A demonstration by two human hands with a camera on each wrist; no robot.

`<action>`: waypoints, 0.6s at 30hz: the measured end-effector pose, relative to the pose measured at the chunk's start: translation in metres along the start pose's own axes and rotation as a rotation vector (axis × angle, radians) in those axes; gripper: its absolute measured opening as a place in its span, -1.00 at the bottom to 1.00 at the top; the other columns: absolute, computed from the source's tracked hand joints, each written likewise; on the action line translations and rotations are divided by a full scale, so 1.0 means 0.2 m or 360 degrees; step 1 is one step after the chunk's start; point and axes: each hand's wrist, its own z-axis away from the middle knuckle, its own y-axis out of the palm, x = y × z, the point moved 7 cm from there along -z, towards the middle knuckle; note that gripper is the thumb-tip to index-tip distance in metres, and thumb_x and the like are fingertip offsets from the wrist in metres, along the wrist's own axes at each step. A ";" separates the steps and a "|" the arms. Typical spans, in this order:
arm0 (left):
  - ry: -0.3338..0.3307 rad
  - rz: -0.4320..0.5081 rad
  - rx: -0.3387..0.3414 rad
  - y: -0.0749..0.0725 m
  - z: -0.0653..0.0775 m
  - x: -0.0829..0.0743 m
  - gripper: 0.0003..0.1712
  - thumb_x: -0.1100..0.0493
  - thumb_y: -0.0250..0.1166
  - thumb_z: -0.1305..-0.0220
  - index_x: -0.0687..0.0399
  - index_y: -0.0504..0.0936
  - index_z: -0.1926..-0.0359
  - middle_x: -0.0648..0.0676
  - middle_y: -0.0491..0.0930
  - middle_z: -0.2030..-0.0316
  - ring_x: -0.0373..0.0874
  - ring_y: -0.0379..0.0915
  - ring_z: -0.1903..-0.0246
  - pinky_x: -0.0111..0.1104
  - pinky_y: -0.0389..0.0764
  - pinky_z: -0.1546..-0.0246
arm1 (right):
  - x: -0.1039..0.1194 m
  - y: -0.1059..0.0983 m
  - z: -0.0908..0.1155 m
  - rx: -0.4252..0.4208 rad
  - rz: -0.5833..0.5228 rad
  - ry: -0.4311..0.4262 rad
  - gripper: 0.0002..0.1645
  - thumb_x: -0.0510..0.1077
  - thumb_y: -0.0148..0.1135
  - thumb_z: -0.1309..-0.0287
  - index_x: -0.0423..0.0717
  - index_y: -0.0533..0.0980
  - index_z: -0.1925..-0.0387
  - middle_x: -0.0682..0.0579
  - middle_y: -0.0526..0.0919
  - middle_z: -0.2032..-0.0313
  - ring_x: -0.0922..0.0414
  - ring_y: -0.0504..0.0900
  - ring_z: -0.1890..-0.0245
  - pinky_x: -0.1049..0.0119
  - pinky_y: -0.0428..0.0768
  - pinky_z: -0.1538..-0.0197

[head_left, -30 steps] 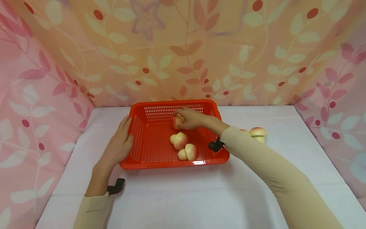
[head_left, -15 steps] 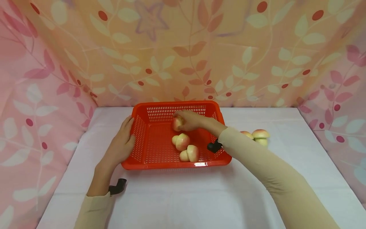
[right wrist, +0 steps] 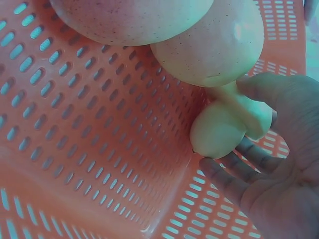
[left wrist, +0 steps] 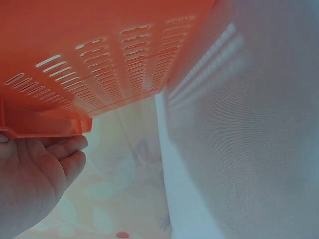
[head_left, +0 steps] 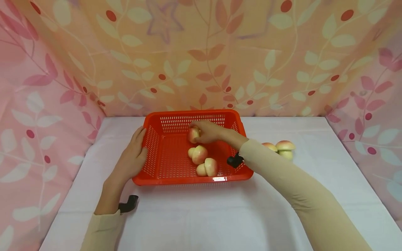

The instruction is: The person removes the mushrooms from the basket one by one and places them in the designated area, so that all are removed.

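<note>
A red plastic basket [head_left: 176, 181] stands on the white-covered table. My left hand [head_left: 130, 158] grips its left rim; in the left wrist view its fingers [left wrist: 72, 154] bend against the rim's edge. Inside the basket, near the back wall, my right hand [head_left: 208, 131] holds a yellow-and-red mushroom [head_left: 193, 134], thumb on one side and fingers on the other in the right wrist view. Two similar mushrooms lie in the basket toward the front: one mushroom [head_left: 198, 154] in the middle and another mushroom [head_left: 208, 167] by the front wall.
Right of the basket, two more mushrooms, a nearer-hidden mushroom [head_left: 270, 146] and a mushroom with a pale stem [head_left: 285, 150], sit on the table [head_left: 194, 216] beyond my right sleeve [head_left: 292, 184]. Floral cloth [head_left: 201, 62] walls the back and both sides.
The view shifts slightly with the head. Both hands stay nearly in place, the right one still around its mushroom at the back of the basket.
</note>
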 end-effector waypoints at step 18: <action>0.0022 0.0019 0.0015 0.02 -0.02 0.00 -0.19 0.24 -0.08 -0.54 0.22 -0.09 -0.70 0.19 -0.17 -0.73 0.26 -0.15 -0.69 0.28 0.04 -0.63 | 0.02 -0.05 0.02 -0.0068 -0.0002 -0.0010 -0.25 -0.06 0.42 -0.26 -0.13 0.41 -0.42 -0.14 0.63 -0.27 -0.06 0.59 -0.21 0.02 0.53 -0.44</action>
